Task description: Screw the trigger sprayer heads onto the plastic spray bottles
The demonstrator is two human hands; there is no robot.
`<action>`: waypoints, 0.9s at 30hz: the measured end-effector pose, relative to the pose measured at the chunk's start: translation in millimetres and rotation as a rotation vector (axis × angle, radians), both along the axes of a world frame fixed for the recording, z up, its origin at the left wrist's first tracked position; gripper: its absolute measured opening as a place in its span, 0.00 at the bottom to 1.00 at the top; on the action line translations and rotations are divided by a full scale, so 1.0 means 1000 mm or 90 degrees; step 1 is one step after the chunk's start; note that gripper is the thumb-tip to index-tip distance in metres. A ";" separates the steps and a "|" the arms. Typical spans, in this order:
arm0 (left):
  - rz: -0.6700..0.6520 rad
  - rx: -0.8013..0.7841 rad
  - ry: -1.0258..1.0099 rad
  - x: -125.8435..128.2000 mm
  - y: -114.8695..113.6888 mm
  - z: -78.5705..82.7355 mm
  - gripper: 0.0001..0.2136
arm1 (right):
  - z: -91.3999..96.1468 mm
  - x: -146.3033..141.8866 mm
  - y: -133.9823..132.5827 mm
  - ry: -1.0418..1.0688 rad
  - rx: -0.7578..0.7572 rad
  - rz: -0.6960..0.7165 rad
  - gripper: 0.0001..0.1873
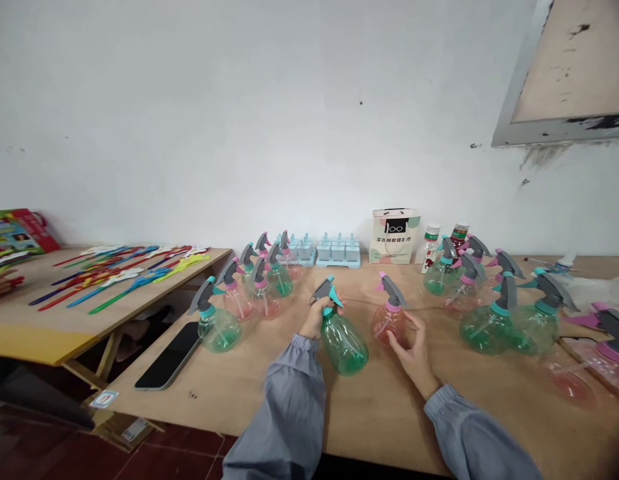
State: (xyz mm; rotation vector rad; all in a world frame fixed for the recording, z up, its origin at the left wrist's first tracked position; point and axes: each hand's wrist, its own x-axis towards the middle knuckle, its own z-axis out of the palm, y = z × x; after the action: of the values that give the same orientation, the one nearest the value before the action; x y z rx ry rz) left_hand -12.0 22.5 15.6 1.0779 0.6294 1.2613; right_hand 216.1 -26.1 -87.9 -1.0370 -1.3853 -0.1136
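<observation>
My left hand (316, 315) is closed round the neck of a green spray bottle (343, 341) with a grey and teal trigger head; the bottle leans over the wooden table (299, 393). My right hand (412, 350) cups the side of a pink spray bottle (389, 320) that stands upright just right of the green one, fingers curled against its body. Both arms wear grey sleeves.
Several spray bottles stand in a group at the left (254, 287) and another at the right (494, 313). A black phone (169, 357) lies by the table's left edge. Blue ice moulds (334, 252), a small box (394, 237) and bottles stand by the wall. Coloured sticks (119, 270) cover the left table.
</observation>
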 end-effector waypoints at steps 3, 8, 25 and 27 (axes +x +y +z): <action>-0.008 0.025 0.007 -0.001 -0.002 0.002 0.12 | -0.001 0.000 0.000 -0.003 0.000 0.002 0.28; 0.020 0.040 0.035 0.003 -0.004 0.000 0.13 | -0.003 0.001 0.001 0.005 -0.007 0.001 0.28; 0.543 0.171 0.293 -0.110 -0.035 0.014 0.18 | -0.002 -0.003 -0.002 0.021 -0.018 -0.002 0.30; 0.641 0.158 0.299 -0.131 -0.031 0.006 0.20 | -0.003 -0.003 -0.002 0.022 -0.013 -0.006 0.31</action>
State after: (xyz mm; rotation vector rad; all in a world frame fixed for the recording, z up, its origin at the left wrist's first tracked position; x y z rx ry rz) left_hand -142.7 -8.3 21.5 1.3264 1.5250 1.9886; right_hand 212.9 -27.8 -90.6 -1.0576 -1.3531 -0.0890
